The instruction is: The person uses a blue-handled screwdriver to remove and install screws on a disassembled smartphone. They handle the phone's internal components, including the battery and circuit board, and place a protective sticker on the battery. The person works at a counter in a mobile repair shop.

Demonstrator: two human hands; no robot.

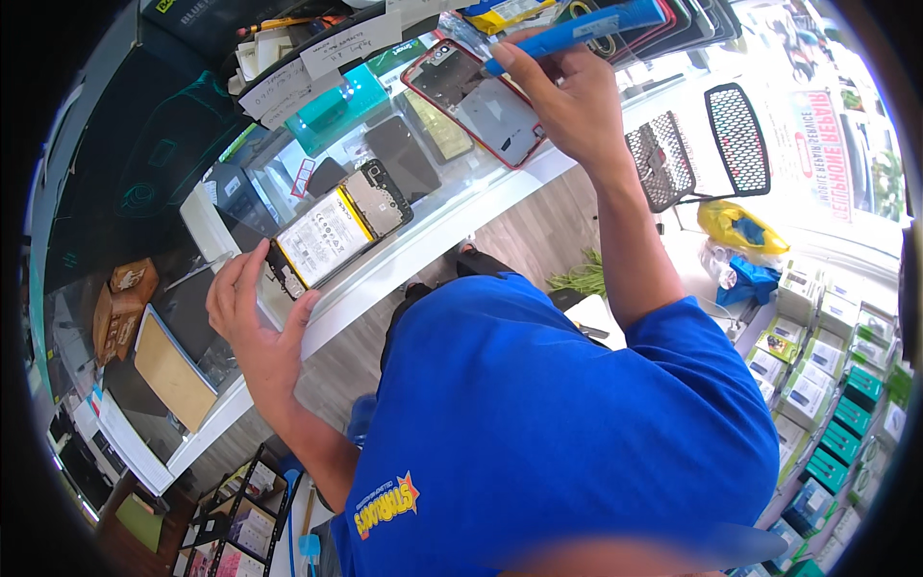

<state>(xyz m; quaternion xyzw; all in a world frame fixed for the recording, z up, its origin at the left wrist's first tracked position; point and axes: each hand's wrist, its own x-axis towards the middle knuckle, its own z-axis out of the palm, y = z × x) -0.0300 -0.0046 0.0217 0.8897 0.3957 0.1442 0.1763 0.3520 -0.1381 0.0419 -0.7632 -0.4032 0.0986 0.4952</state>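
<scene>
An opened phone (332, 240) lies slantwise on the glass counter, its white battery, yellow strips and bare circuit board showing. My left hand (255, 317) holds its lower end, thumb on one side and fingers on the other. My right hand (567, 101) grips a thick blue pen-shaped tube (586, 31). The tube's narrow end points down to the left, over a red-rimmed phone cover (495, 120). That cover lies with its inside up, to the right of the opened phone; I cannot tell whether the tip touches it.
Dark flat phone parts (402, 154) and a teal box (338, 108) lie beyond the opened phone. The counter's white front edge (433, 223) runs between me and the parts. Black mesh racks (738, 139) stand at right, near a yellow plastic bag (740, 228) and shelved small boxes (808, 399).
</scene>
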